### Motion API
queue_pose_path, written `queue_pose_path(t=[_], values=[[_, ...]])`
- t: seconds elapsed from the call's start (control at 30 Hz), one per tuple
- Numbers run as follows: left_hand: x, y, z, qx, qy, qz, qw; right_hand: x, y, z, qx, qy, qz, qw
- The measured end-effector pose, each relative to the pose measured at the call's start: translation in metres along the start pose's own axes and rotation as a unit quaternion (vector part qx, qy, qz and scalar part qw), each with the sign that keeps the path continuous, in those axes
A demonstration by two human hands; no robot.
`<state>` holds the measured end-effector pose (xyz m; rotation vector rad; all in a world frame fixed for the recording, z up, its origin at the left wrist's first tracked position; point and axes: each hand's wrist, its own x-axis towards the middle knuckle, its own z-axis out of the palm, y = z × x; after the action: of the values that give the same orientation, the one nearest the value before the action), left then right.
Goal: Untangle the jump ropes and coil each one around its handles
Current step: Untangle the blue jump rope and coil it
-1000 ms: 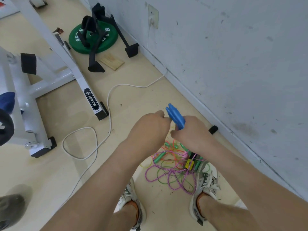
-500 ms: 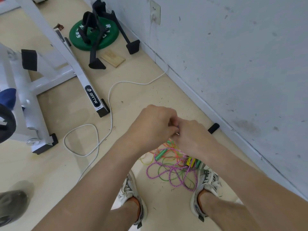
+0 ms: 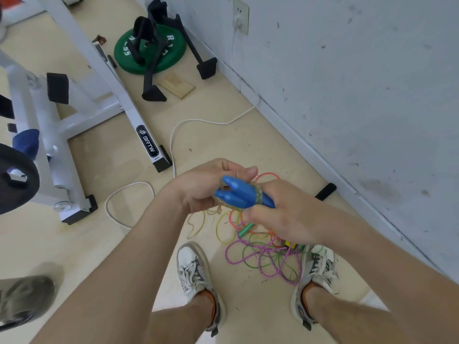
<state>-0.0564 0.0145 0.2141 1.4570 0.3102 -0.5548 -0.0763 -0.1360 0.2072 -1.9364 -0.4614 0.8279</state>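
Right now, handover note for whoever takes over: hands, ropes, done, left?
Right hand grips the blue handles, held side by side.
Left hand holds the clear rope; a few turns are wound round the handles and the loose part trails down to the floor.
Done: that coil is started.
Left: finish winding it, then untangle and coil the tangled pile of purple, green and orange ropes on the floor.

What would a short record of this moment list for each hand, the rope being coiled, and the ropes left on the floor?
Right hand: grips the blue handles, both together
Left hand: fingers curled by the handle tips, seemingly holding the clear rope
Coiling: clear rope partly wound round the handles; loose tail hangs down
Floor pile: purple, green and orange ropes tangled between the shoes
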Motion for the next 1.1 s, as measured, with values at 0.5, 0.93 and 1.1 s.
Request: queue_pose_path(t=[0.5, 0.93, 1.1], values=[[0.009, -0.022, 0.015, 0.534, 0.03, 0.188, 0.824, 0.006, 0.029, -0.043, -0.076, 0.25, 0.125, 0.957], [0.008, -0.017, 0.007, 0.641, -0.018, 0.386, 0.663, 0.002, 0.025, -0.021, -0.261, -0.042, 0.196, 0.944], [0.004, -0.011, 0.005, 0.477, -0.066, 0.243, 0.842, -0.006, 0.017, -0.024, -0.24, -0.087, 0.164, 0.953]])
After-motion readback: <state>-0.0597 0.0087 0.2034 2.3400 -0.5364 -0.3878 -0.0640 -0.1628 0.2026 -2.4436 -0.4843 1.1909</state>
